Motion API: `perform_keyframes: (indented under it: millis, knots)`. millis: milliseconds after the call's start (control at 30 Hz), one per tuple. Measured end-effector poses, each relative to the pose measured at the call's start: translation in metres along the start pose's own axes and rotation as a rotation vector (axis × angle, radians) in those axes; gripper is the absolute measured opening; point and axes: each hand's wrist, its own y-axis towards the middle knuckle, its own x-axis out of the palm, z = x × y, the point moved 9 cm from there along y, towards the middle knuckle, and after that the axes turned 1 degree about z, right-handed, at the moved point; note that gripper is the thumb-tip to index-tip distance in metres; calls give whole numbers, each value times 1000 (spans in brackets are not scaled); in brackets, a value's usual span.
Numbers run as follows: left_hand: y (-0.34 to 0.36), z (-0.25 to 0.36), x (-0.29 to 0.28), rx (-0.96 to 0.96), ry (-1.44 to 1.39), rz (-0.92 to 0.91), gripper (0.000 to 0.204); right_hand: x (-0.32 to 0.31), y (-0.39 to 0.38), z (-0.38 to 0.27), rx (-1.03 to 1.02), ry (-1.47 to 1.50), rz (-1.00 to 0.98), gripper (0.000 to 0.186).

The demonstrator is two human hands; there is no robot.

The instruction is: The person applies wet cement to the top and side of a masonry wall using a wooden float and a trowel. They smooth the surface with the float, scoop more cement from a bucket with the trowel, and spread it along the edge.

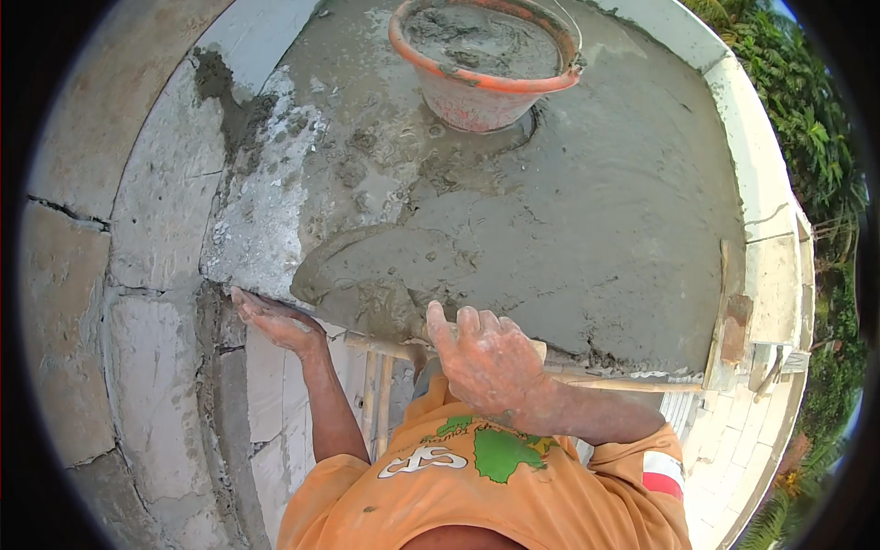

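My right hand [490, 357] is closed at the near edge of the wet grey mortar [568, 229]. Its fingers wrap round a pale wooden piece, whose end shows beside the hand; the rest is hidden. My left hand [280, 325] lies with its fingers stretched out along the near left edge of the slab, beside the block wall, and holds nothing. Between the hands a raised lump of mortar [367, 293] overhangs the near edge. An orange-rimmed bucket [477, 105], filled with mortar, stands on the wet surface at the far side.
A pale block wall [160, 211] runs along the left, smeared with mortar. Rough whitish concrete [261, 211] shows beside it. A low white block rim [761, 183] bounds the right side. Wooden strips [729, 312] stand at the near right corner. Bamboo poles [376, 394] are below the slab.
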Motion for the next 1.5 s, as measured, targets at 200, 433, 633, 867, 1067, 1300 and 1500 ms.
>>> perform_keyframes:
  millis: [200, 433, 633, 867, 1067, 1300, 1500]
  knots:
    - [-1, 1, -10, -209, -65, 145, 63, -9, -47, 70, 281, 19, -88, 58]
    - [5, 0, -16, -143, 117, 169, 59, -32, -122, 136, 723, -63, -144, 56]
    - [5, 0, -22, 13, 428, 145, 56, -20, -101, 93, 470, 141, -71, 58]
    - [9, -10, -29, 282, 632, 113, 51, -19, -121, 121, 537, -3, 15, 53]
    - [11, -25, -34, 211, 693, 92, 70, -60, -169, 181, 848, -239, 73, 50]
    - [18, -36, -50, 132, 419, 130, 86, -157, -188, 201, 944, -524, 617, 56]
    - [5, -33, -26, 237, 534, 141, 53, -103, -162, 244, 700, -796, 579, 51]
